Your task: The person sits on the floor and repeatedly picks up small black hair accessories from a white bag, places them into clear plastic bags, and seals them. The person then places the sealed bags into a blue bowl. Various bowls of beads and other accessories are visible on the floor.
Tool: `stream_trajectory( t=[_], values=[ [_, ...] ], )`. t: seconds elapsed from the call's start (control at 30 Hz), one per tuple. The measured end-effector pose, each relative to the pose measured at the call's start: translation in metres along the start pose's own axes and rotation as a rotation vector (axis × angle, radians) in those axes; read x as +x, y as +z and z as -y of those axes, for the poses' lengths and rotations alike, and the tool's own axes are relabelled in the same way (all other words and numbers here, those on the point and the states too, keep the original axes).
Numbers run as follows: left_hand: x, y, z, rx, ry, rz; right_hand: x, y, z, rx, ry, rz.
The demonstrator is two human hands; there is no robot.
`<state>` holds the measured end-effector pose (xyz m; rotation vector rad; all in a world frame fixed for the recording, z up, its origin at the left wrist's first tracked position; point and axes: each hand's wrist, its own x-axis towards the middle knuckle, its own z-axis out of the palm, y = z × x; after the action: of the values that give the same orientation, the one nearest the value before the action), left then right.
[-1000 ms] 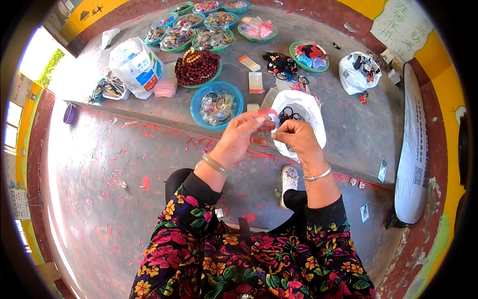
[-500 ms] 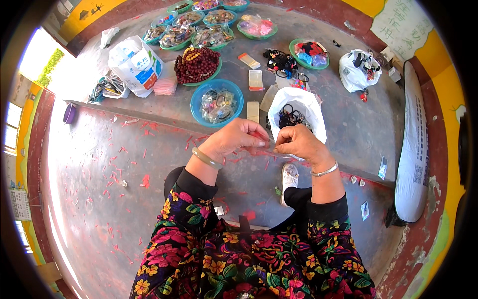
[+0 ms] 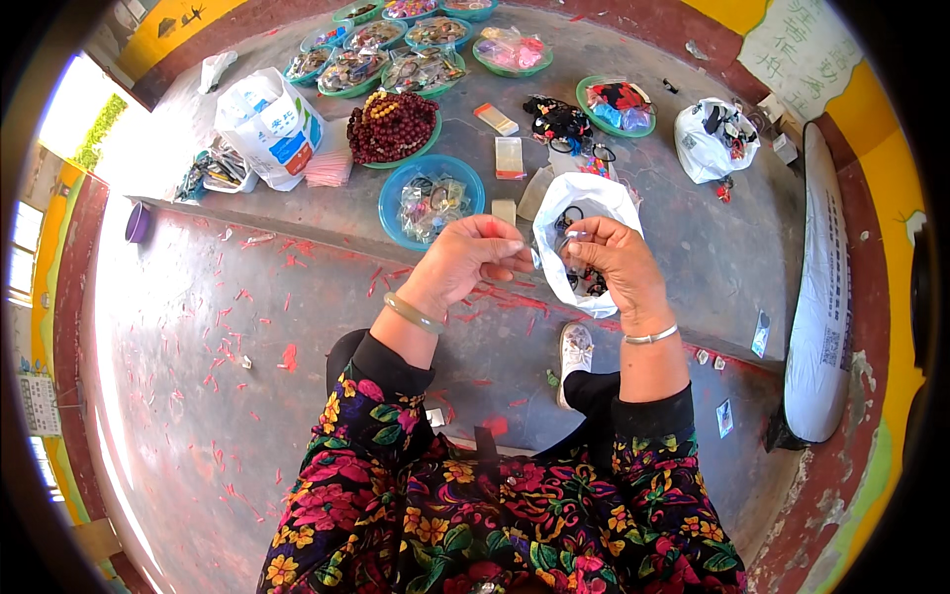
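My left hand (image 3: 473,259) is closed in a pinch, with a tiny whitish-blue bit at its fingertips that is too small to name. Over the rim of an open white bag (image 3: 627,205) is my right hand (image 3: 623,265), its thumb and finger pinched on something small, pale and see-through that I cannot make out. Inside that bag lie black hair ties (image 3: 594,282), partly hidden by the right hand. Just beyond my left hand stands a blue basin (image 3: 392,230) holding small clear packets (image 3: 433,203).
A green basin of dark red beads (image 3: 381,139), a large white bag (image 3: 267,129) and a white bag of dark items (image 3: 703,148) stand on the raised concrete ledge (image 3: 732,257). Several filled basins are farther back. A long wrapped roll (image 3: 821,297) leans at the right. Red scraps litter the lower floor.
My hands, close together before with clear plastic between them, are now apart. The right hand has moved slightly right and up over the white bag; the left has risen slightly.
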<state>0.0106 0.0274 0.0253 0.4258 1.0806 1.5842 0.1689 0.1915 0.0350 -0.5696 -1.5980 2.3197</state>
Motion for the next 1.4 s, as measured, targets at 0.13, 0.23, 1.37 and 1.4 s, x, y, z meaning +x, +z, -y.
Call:
stream_trajectory(
  t=[0.13,0.23,1.37,1.4],
  values=[
    [0.001,0.001,0.003,0.019,-0.041,0.047,0.001,0.003,-0.004,-0.177,-0.078,-0.041],
    [0.001,0.000,0.004,0.042,-0.055,0.041,0.001,0.005,-0.005,-0.275,-0.120,-0.077],
    [0.006,0.003,0.011,0.004,-0.022,-0.040,0.002,0.008,-0.005,-0.232,-0.191,-0.260],
    [0.006,0.003,0.011,0.001,-0.020,-0.042,0.004,0.006,-0.007,-0.230,-0.195,-0.285]
  ],
)
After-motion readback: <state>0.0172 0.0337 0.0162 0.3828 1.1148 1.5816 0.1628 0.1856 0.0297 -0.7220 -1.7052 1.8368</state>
